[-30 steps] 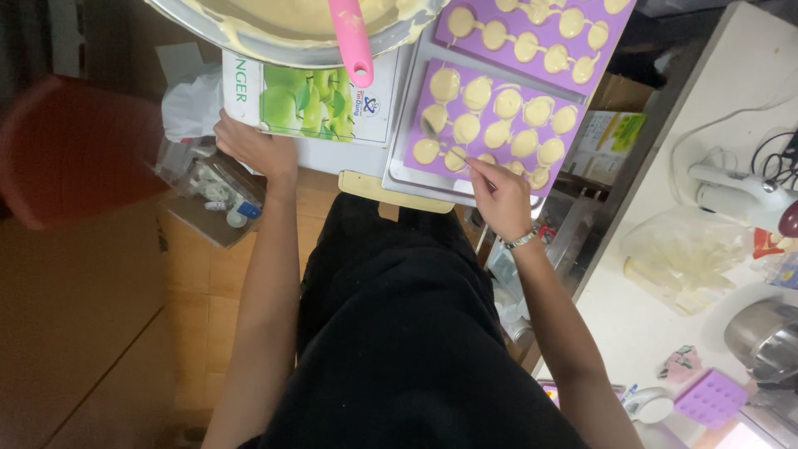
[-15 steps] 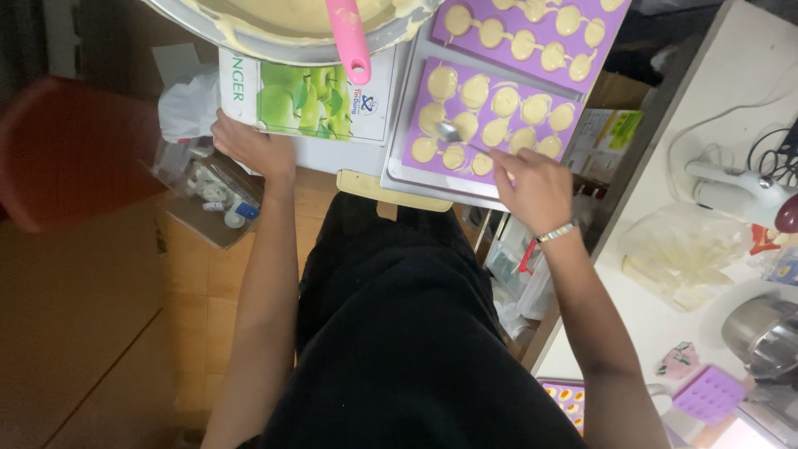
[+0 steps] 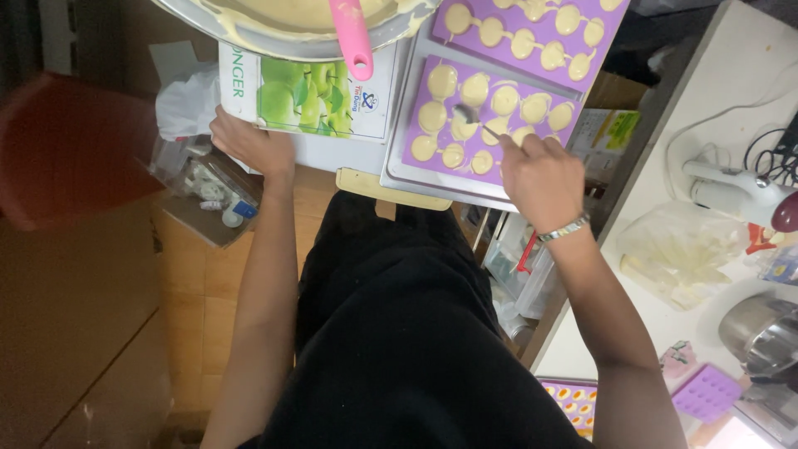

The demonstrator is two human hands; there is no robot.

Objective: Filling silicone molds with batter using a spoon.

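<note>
My right hand point(image 3: 542, 176) is shut on a small metal spoon point(image 3: 470, 115) whose bowl rests over a purple silicone mould point(image 3: 424, 106) filled with pale batter rounds. The mould lies on a metal tray point(image 3: 399, 176). A second purple mould point(image 3: 615, 25) with batter sits behind it. My left hand point(image 3: 249, 143) grips the lower left corner of a box printed with green apples point(image 3: 312, 96). Above the box is a metal bowl point(image 3: 274, 37) of yellow batter with a pink spatula handle point(image 3: 352, 37) hanging over its rim.
A red stool point(image 3: 62, 150) stands at left beside a cardboard box of small bottles point(image 3: 208, 195). On the white counter at right are a hand mixer point(image 3: 736, 193), a clear plastic bag point(image 3: 682, 254), a metal pot point(image 3: 761, 333) and small purple moulds point(image 3: 706, 391).
My right hand has moved up and right over the near mould, carrying the spoon from its lower left corner toward its middle. The view has shifted closer. My left hand stays on the box.
</note>
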